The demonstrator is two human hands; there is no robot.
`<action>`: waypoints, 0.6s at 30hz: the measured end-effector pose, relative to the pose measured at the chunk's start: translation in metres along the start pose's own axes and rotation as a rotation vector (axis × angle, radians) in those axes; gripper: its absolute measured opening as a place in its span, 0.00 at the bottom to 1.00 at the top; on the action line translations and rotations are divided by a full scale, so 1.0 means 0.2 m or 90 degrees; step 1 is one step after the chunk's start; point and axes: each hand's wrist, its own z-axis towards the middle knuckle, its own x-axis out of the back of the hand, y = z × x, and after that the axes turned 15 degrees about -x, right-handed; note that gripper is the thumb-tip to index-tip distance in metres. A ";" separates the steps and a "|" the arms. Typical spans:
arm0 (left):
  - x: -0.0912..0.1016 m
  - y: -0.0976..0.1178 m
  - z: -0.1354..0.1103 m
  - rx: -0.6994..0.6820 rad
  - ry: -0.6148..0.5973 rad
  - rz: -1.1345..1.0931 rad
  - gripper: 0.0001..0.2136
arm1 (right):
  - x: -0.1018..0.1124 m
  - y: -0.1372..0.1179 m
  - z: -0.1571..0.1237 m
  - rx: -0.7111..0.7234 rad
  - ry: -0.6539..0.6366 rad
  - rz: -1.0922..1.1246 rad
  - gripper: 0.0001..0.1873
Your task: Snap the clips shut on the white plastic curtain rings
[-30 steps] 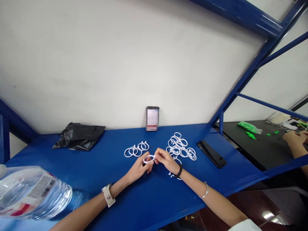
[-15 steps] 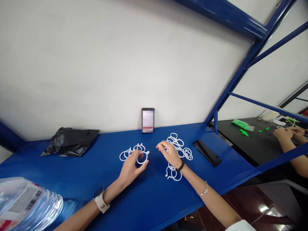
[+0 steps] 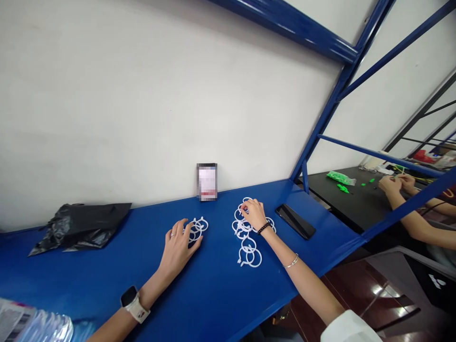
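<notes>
I have the left hand [image 3: 179,245] low over the blue counter [image 3: 206,294], its thumb and forefinger set apart with a small overlapping group of white rings [image 3: 195,230] between them; that grip is moderately wide, and I can't tell from my feed whether it actually pinches one. The right hand [image 3: 254,214] reaches into the larger pile of white rings [image 3: 242,229], thumb and fingertips drawn narrow at one ring near the back of the pile; whether that ring is held, I can't make out. Toward me from the pile, two more rings [image 3: 251,251] overlap each other flat on the counter. I read a pale-strapped watch [image 3: 132,304] on the left wrist, a black beaded bracelet [image 3: 263,228] on the right one and a silver bangle [image 3: 293,261] farther up that forearm. A black phone [image 3: 295,221] lies just right of the pile, while another phone [image 3: 207,182], its screen blurred, stands against the wall behind the rings. On the left I have a crumpled black bag [image 3: 80,227] and, at the lower corner, part of a clear bottle [image 3: 44,325]. Beyond the blue frame [image 3: 322,111], a co-worker's hands [image 3: 395,183] meet over a black counter [image 3: 356,209] near a bright green packet [image 3: 341,178].
</notes>
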 end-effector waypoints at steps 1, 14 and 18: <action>0.00 0.00 0.00 0.003 -0.005 -0.002 0.17 | 0.00 0.00 0.00 -0.004 0.003 0.009 0.06; 0.01 0.00 0.00 0.031 -0.026 -0.031 0.17 | 0.03 0.01 0.01 -0.020 0.015 0.044 0.03; 0.02 0.01 0.01 0.032 -0.030 -0.028 0.17 | 0.01 0.01 0.00 -0.011 0.005 -0.018 0.05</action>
